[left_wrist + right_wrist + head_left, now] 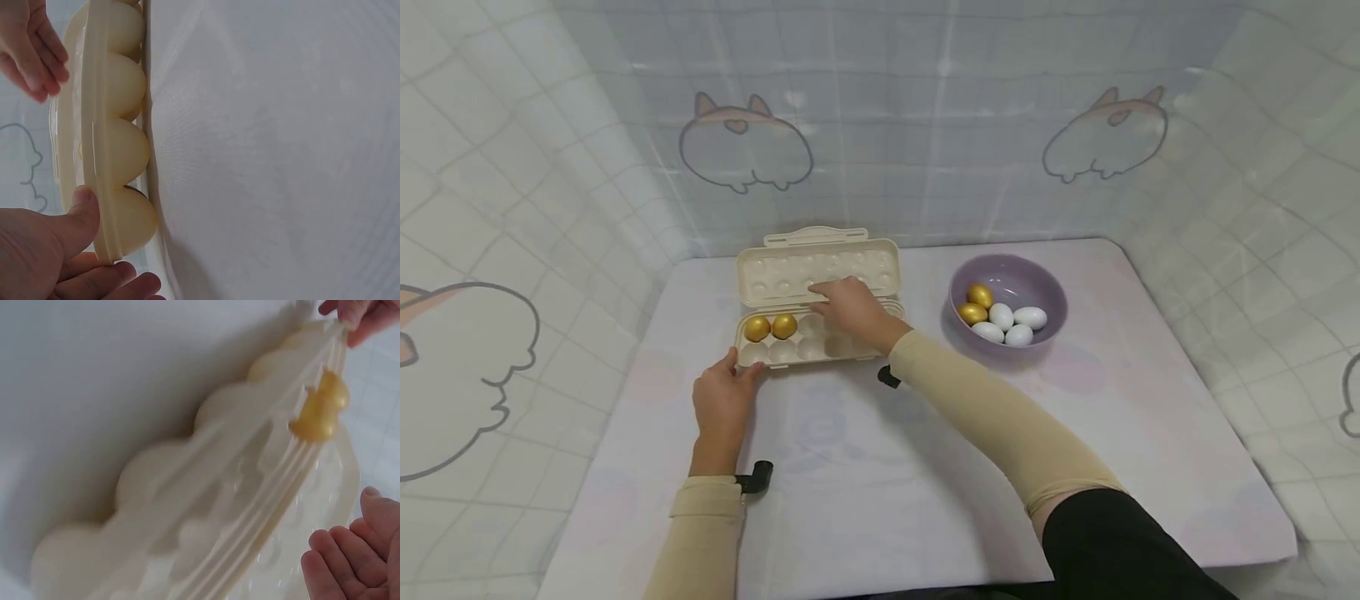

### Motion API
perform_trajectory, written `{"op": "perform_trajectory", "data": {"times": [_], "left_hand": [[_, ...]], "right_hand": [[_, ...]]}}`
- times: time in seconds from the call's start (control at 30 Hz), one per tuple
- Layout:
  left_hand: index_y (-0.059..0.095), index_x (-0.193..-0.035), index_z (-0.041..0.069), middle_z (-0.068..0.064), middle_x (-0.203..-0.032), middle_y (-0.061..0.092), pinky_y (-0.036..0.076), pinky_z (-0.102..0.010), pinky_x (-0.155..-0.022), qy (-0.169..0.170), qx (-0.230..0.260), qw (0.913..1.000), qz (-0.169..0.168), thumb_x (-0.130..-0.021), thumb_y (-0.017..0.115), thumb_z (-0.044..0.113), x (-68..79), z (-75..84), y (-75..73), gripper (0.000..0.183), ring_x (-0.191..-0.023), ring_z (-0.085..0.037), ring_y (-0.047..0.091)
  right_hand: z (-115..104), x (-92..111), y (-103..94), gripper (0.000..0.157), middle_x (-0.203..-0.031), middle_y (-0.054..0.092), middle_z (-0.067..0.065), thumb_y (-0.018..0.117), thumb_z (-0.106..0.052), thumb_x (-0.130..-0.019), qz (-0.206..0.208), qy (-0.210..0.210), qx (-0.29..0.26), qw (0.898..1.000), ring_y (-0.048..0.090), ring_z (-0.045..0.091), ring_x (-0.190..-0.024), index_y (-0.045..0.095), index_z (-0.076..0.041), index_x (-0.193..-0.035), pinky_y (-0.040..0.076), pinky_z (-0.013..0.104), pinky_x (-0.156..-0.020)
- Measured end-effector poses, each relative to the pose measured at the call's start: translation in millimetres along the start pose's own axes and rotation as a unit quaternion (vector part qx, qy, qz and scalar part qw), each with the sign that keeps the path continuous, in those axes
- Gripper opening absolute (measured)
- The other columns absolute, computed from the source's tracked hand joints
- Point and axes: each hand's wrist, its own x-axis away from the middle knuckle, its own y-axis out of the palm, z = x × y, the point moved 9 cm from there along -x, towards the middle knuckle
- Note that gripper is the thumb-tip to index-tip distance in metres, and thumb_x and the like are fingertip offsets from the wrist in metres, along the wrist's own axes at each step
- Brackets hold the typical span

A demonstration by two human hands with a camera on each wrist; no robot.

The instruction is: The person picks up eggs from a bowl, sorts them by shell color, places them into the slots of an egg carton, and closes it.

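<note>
A cream plastic egg carton (808,353) lies open near the back of the table, its lid (767,287) tipped away. Two gold eggs (771,327) sit side by side in the left end of its back row. My left hand (724,398) grips the carton's front left corner, thumb on the front edge and fingers round the end, as the left wrist view shows. Over the right part of the carton hovers my right hand (854,307), holding nothing. In the right wrist view the fingers (340,556) are loosely bent beside the lid.
To the right of the carton stands a purple bowl (1048,287) with two gold eggs (976,304) and several white eggs (1002,317). A pale cloth covers the table (820,500). Tile-patterned curtains (917,125) with cartoon outlines rise behind and at both sides.
</note>
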Motion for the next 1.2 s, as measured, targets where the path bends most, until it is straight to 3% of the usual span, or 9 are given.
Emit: {"op": "perform_trajectory", "data": {"times": [0.37, 0.63, 0.87, 1.07, 1.13, 1.2], "left_hand": [[0.048, -0.155, 0.005, -0.025, -0.149, 0.058, 0.053, -0.059, -0.110, -0.005, 0.013, 0.9997, -0.019, -0.100, 0.074, 0.031, -4.9, -6.3, 4.5, 0.066, -0.134, -0.045, 0.063], [0.049, -0.154, 0.004, -0.028, -0.144, 0.061, 0.053, -0.060, -0.108, 0.006, -0.005, 1.0000, -0.004, -0.100, 0.075, 0.031, -6.0, -6.8, -1.2, 0.065, -0.131, -0.047, 0.064], [0.048, -0.155, 0.004, -0.027, -0.147, 0.059, 0.053, -0.060, -0.109, 0.001, -0.009, 0.9999, -0.006, -0.100, 0.074, 0.031, -7.0, -9.8, -1.8, 0.066, -0.133, -0.047, 0.063], [0.048, -0.154, 0.002, -0.029, -0.146, 0.059, 0.054, -0.060, -0.108, 0.012, -0.004, 0.9999, -0.002, -0.100, 0.074, 0.031, -7.6, -6.9, -2.8, 0.066, -0.133, -0.048, 0.062], [0.048, -0.154, 0.002, -0.029, -0.146, 0.059, 0.054, -0.060, -0.108, 0.011, -0.002, 0.9999, -0.004, -0.100, 0.074, 0.031, -7.5, -6.4, -2.4, 0.066, -0.133, -0.048, 0.062], [0.048, -0.154, 0.002, -0.028, -0.146, 0.059, 0.054, -0.060, -0.108, 0.009, -0.001, 0.9999, -0.005, -0.100, 0.074, 0.031, -7.4, -6.3, -1.8, 0.066, -0.133, -0.048, 0.062]], "right_hand": [[76.5, 25.9, -38.8, 0.044, -0.135, 0.075, 0.009, 0.065, -0.034, -0.106, 0.029, 0.073, -0.019, 0.997, 0.074, 0.024, -0.121, 0.065, -0.013, -0.145, 0.058, 0.039, -0.107], [125.1, 46.3, -70.4, 0.044, -0.138, 0.073, 0.012, 0.064, -0.033, -0.107, 0.049, 0.116, -0.005, 0.992, 0.072, 0.028, -0.125, 0.065, -0.010, -0.144, 0.057, 0.043, -0.110], [163.2, 67.7, -92.2, 0.044, -0.134, 0.074, 0.017, 0.066, -0.030, -0.106, 0.059, 0.145, -0.008, 0.988, 0.073, 0.032, -0.120, 0.066, -0.005, -0.142, 0.060, 0.046, -0.103], [193.2, 90.7, -100.8, 0.040, -0.136, 0.073, 0.018, 0.065, -0.027, -0.106, 0.056, 0.179, -0.035, 0.982, 0.070, 0.035, -0.125, 0.069, -0.003, -0.138, 0.054, 0.051, -0.113], [200.5, 97.6, -99.3, 0.035, -0.119, 0.077, 0.021, 0.063, -0.027, -0.106, 0.036, 0.190, -0.030, 0.981, 0.071, 0.036, -0.113, 0.073, -0.001, -0.128, 0.054, 0.049, -0.109], [206.8, 102.1, -95.8, 0.033, -0.115, 0.077, 0.022, 0.063, -0.028, -0.106, 0.013, 0.197, -0.010, 0.980, 0.069, 0.038, -0.113, 0.075, 0.000, -0.121, 0.050, 0.052, -0.113]]}}
